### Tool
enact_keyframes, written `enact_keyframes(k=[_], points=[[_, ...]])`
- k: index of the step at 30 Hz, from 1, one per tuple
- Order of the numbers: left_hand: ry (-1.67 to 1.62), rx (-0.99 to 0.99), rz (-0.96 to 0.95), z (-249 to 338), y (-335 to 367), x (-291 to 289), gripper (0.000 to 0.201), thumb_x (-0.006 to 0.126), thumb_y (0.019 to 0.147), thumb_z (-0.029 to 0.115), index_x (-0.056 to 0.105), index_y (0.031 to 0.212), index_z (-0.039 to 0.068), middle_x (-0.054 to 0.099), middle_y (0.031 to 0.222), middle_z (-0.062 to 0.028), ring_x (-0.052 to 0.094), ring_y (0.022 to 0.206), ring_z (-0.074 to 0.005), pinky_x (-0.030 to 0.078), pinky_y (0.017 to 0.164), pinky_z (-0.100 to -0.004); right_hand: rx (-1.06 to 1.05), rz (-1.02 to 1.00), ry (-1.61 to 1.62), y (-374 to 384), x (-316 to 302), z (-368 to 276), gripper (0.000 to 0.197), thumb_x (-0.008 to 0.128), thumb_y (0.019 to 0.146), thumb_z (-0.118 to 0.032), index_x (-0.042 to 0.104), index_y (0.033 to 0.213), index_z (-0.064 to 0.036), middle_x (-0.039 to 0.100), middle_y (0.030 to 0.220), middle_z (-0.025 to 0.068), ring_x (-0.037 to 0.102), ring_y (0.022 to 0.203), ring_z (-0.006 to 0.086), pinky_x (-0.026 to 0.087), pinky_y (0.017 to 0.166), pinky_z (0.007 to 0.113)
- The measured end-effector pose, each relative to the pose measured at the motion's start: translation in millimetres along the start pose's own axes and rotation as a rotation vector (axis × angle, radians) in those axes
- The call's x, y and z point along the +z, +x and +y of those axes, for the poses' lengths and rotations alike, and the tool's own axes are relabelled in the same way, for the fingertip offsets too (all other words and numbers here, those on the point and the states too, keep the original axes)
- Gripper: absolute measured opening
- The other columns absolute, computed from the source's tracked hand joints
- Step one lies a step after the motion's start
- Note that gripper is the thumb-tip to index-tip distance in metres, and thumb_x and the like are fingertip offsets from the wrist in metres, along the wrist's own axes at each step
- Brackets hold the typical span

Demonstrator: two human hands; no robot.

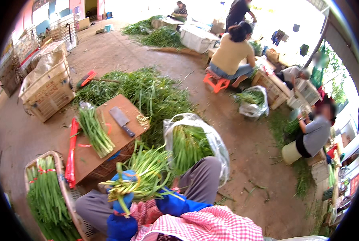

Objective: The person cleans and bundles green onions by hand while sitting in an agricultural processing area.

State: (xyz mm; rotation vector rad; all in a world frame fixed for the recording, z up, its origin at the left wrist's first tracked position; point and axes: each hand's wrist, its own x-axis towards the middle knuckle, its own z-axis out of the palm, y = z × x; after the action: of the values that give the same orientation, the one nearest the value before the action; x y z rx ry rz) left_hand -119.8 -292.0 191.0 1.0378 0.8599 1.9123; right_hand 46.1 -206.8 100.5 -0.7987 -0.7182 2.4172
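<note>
My left hand (pixel 125 175), in a blue glove, is closed around a loose bunch of long green vegetable stalks (pixel 147 170) above my lap. Their pale cut ends poke out to the left. My right sleeve (pixel 177 203) reaches in under the leafy side of this bunch; the stalks hide the right hand's fingers. Just ahead stands a brown board (pixel 91 156) with a cleaver (pixel 121 120), a bundle of stalks (pixel 95 130) and red ties (pixel 72 152) on it. An open plastic bag (pixel 223 154) of more stalks (pixel 189 146) leans by my right knee.
On my left, a crate (pixel 59 160) holds red-tied bundles (pixel 49 197). A large heap of greens (pixel 147 90) spreads beyond the board, beside a broom (pixel 89 77) and a tall plastic crate (pixel 49 94). Several people sit or stand farther off, one on an orange stool (pixel 216 81).
</note>
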Motion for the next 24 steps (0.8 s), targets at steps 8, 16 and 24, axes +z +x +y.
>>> enact_keyframes(k=[8, 16, 24], points=[[-0.252, -0.005, 0.35, -42.7, -77.7, -59.8, 0.064, 0.056, 0.061, 0.0, 0.04, 0.121, 0.018, 0.044, 0.118, -0.0004, 0.042, 0.11, -0.0197, 0.031, 0.099, -0.0373, 0.015, 0.016, -0.232, -16.1, -21.8, -8.3, 0.061, 0.046, 0.082, -0.047, 0.037, 0.126, -0.006, 0.042, 0.125, 0.018, 0.046, 0.109, 0.0317, 0.042, 0.088, 0.046], [-0.349, -0.122, 0.201, 29.4, -32.6, -11.1, 0.07, 0.055, 0.074, 0.043, 0.036, 0.125, -0.001, 0.045, 0.119, -0.0214, 0.042, 0.113, -0.0346, 0.028, 0.099, -0.0458, -0.095, -0.007, -0.41, -13.9, -32.0, -47.6, 0.061, 0.047, 0.081, -0.047, 0.038, 0.125, -0.0052, 0.043, 0.124, 0.0183, 0.048, 0.107, 0.0313, 0.043, 0.087, 0.045], [-0.021, -0.458, -0.036, 35.6, 23.0, -128.9, 0.064, 0.044, 0.082, 0.043, 0.03, 0.131, 0.004, 0.041, 0.127, -0.0168, 0.04, 0.117, -0.0273, 0.031, 0.097, -0.0419, -0.115, -0.15, -0.404, -0.6, -35.5, -76.1, 0.062, 0.048, 0.081, -0.047, 0.039, 0.124, -0.0044, 0.044, 0.123, 0.0185, 0.05, 0.105, 0.031, 0.044, 0.086, 0.045]])
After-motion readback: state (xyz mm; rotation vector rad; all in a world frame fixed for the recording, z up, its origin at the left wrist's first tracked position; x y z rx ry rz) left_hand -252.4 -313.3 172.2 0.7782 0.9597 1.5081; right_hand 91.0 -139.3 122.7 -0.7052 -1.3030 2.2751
